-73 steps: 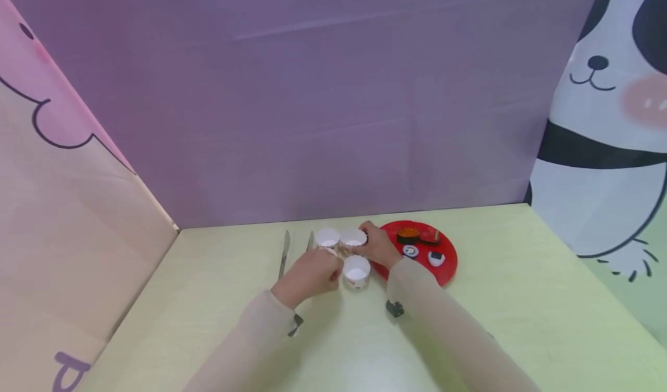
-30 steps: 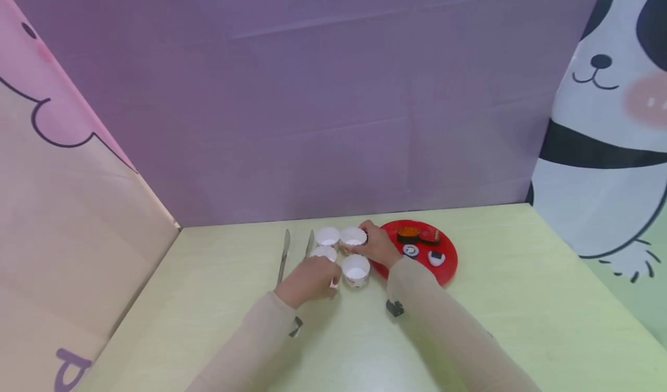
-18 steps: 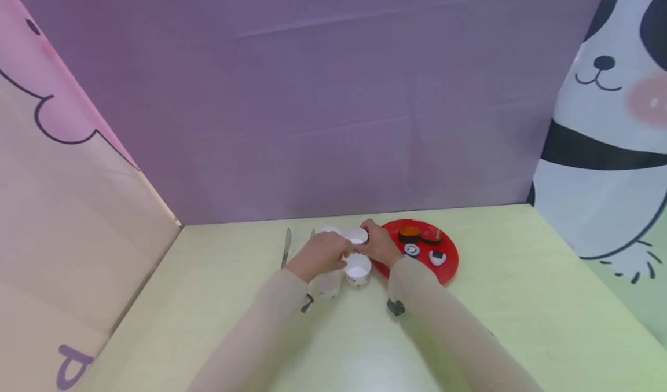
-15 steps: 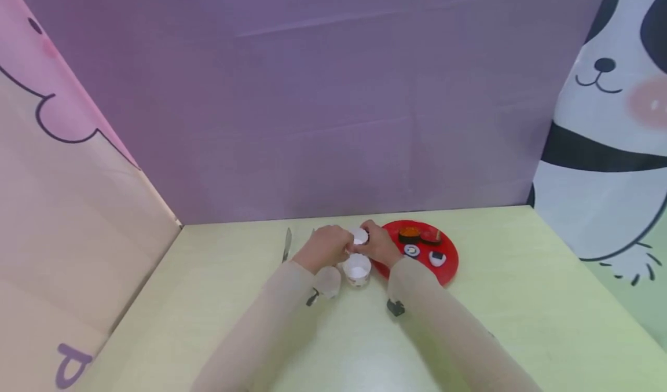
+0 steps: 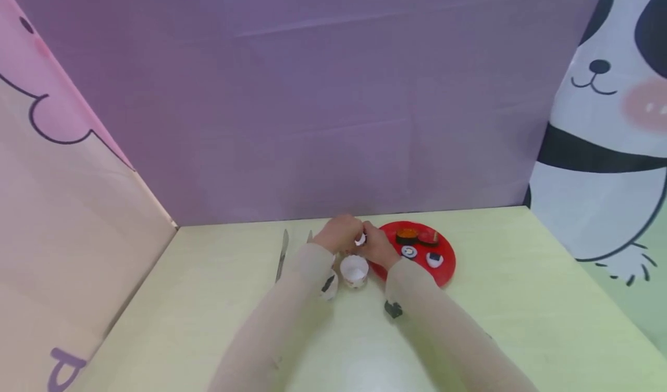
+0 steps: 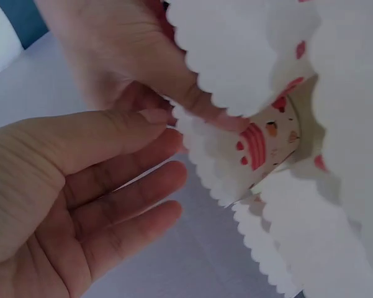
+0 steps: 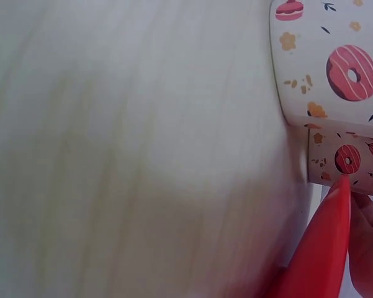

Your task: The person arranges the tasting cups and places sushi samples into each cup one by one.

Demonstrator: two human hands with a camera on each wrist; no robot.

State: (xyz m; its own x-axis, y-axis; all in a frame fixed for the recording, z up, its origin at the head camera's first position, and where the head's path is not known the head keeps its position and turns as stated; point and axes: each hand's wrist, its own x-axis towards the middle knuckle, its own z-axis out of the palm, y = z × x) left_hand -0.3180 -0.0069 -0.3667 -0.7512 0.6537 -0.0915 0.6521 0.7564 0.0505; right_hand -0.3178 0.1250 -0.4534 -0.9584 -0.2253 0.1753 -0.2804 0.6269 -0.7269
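Observation:
My left hand (image 5: 341, 233) meets my right hand (image 5: 376, 244) over a white scalloped paper baking cup (image 5: 360, 240). In the left wrist view, the thumb and index finger of my left hand (image 6: 74, 180) pinch at the cup's rim, the other fingers loosely bent. Fingers of my right hand (image 6: 130, 56) hold the same cup (image 6: 260, 146), printed with red cake motifs. A second baking cup (image 5: 354, 271) stands nearer me, upright. Another baking cup (image 5: 329, 290) shows partly beneath my left wrist. My left hand hides the area behind it.
Right of the cups lies a red plate (image 5: 448, 264) bearing toy sushi (image 5: 407, 235) and a toy rice ball (image 5: 435, 259). A table knife (image 5: 282, 256) lies to the left, and a second knife tip (image 5: 310, 236) shows beside my left hand. A purple backdrop (image 5: 312, 120) stands behind the table.
My left hand has left the near-left baking cup and moved away from me and to the right, reaching the far-right cup. My right hand stays at that cup.

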